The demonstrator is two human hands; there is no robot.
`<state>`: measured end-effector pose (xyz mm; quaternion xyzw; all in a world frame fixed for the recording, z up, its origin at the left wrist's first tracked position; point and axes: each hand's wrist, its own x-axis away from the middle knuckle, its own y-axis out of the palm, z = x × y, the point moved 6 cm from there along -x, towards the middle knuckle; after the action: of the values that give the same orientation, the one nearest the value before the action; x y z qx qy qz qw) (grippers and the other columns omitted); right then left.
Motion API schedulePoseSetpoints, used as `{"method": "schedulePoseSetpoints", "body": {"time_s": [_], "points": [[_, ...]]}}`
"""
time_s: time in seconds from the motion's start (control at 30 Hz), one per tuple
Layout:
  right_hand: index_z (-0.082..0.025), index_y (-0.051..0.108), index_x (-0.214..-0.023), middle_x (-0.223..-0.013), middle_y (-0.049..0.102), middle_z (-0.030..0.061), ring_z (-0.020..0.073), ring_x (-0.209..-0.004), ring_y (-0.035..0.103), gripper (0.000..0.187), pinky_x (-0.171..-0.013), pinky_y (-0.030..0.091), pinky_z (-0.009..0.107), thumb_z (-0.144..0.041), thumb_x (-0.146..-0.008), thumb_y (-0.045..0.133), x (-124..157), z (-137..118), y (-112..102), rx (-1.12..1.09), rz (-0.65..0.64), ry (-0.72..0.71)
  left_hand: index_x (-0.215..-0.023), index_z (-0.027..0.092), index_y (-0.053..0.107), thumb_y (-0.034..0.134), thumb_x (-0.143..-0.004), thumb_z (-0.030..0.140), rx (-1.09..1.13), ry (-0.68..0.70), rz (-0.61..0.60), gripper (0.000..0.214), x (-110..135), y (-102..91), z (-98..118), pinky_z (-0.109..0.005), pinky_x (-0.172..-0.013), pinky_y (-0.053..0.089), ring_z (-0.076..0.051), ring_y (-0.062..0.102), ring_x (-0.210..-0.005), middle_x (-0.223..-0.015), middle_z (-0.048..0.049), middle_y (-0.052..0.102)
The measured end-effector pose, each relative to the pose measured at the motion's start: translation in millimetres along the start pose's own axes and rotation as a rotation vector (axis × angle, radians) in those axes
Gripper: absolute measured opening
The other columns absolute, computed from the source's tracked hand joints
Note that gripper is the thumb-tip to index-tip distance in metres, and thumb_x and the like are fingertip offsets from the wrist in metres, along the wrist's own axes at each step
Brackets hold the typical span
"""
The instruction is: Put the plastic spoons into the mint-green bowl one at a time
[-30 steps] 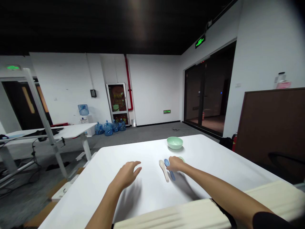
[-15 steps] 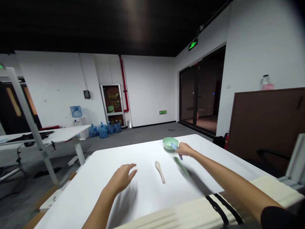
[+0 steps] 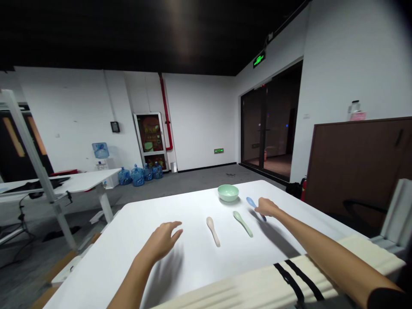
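My right hand (image 3: 268, 207) grips a blue spoon (image 3: 252, 202) by its handle, low over the right part of the white table (image 3: 189, 266). The spoon's bowl points to the far left; whether it touches the table I cannot tell. A green bowl (image 3: 228, 194) stands upright at the table's far edge, left of that spoon. Between the hands lie a green spoon (image 3: 243, 224) and, farther left, a beige spoon (image 3: 213, 231), both with their handles toward me. My left hand (image 3: 163, 241) hovers over the left side, thumb and fingers apart, holding nothing.
Cream cloth with black stripes (image 3: 257, 281) lies along the near edge. A second white table (image 3: 86, 180) with a metal post stands at left. Blue water bottles (image 3: 137, 176) are on the floor by the wall. At right is a brown cabinet (image 3: 354, 167).
My right hand has carried the blue spoon from in front of the green bowl to the right, beside the green spoon. My left hand has barely moved. The view has shifted slightly.
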<state>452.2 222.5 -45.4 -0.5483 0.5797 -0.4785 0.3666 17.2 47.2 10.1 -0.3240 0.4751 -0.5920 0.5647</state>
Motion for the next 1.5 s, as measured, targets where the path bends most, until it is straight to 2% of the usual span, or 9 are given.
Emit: {"method": "schedulePoseSetpoints", "body": {"time_s": [0.2,0.37,0.7,0.97,1.5], "points": [[-0.013,0.067,-0.080,-0.069,0.067,0.0089,0.0204,-0.065,0.065,0.016,-0.059,0.042,0.028,-0.022,-0.068,0.064,-8,22,10,0.017,0.004,0.057,-0.128,0.024,0.059,0.037,-0.091,0.058,-0.001,0.008,-0.002,0.055,-1,0.7,0,-0.038,-0.095,0.046,-0.028,0.056,-0.121,-0.130,-0.0070,0.063],[-0.013,0.067,-0.080,-0.072,0.068,0.0105,0.0219,-0.070,0.066,0.016,-0.061,0.043,0.028,-0.024,-0.069,0.064,-10,28,15,0.025,-0.016,0.064,-0.128,0.024,0.059,0.036,-0.091,0.058,0.002,0.004,-0.005,0.055,-2,1.5,-1,-0.038,-0.095,0.046,-0.028,0.056,-0.122,-0.130,-0.0073,0.063],[-0.012,0.067,-0.095,-0.101,0.068,0.0177,0.0283,-0.087,0.067,0.028,-0.063,0.045,0.031,-0.019,-0.068,0.064,-19,42,23,0.117,0.054,0.066,-0.128,0.025,0.059,0.037,-0.091,0.057,0.001,-0.003,-0.006,0.054,0,0.1,-1,-0.039,-0.096,0.045,-0.028,0.055,-0.122,-0.131,-0.0073,0.063],[-0.013,0.068,-0.100,-0.107,0.067,0.0202,0.0303,-0.093,0.067,0.032,-0.070,0.047,0.033,-0.018,-0.069,0.065,-21,52,26,0.127,0.064,0.108,-0.129,0.025,0.058,0.036,-0.091,0.058,0.002,-0.009,-0.015,0.055,-1,1.8,-2,-0.038,-0.096,0.046,-0.029,0.054,-0.124,-0.132,-0.0072,0.062],[-0.010,0.068,-0.104,-0.110,0.066,0.0209,0.0314,-0.097,0.066,0.036,-0.069,0.046,0.034,-0.018,-0.069,0.066,-20,54,29,0.121,0.053,0.116,-0.129,0.023,0.059,0.036,-0.091,0.057,0.010,-0.004,-0.015,0.056,-1,2.1,-2,-0.040,-0.096,0.046,-0.030,0.054,-0.124,-0.131,-0.0083,0.062]]}}
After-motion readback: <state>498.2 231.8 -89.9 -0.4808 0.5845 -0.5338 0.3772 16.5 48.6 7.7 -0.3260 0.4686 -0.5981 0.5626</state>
